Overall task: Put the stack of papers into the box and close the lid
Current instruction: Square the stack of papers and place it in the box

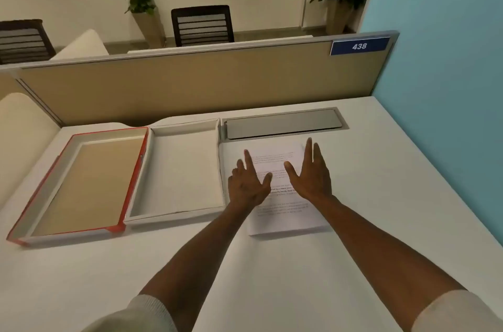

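A stack of printed white papers (285, 218) lies flat on the white desk, right of the box. The shallow white box (179, 168) sits open and empty beside the stack's left edge. Its lid (81, 184), red outside and tan inside, lies upside down to the box's left, touching it. My left hand (249, 184) hovers over the stack's left side with fingers spread. Over the stack's right part, my right hand (310, 174) is held flat with its fingers stretched forward. Neither hand holds anything.
A grey cable-tray cover (283, 123) is set into the desk just behind the papers. A tan partition (190, 86) with a blue "438" sign bounds the desk's far edge, and a blue wall (449, 86) rises on the right. Chairs and potted plants stand beyond.
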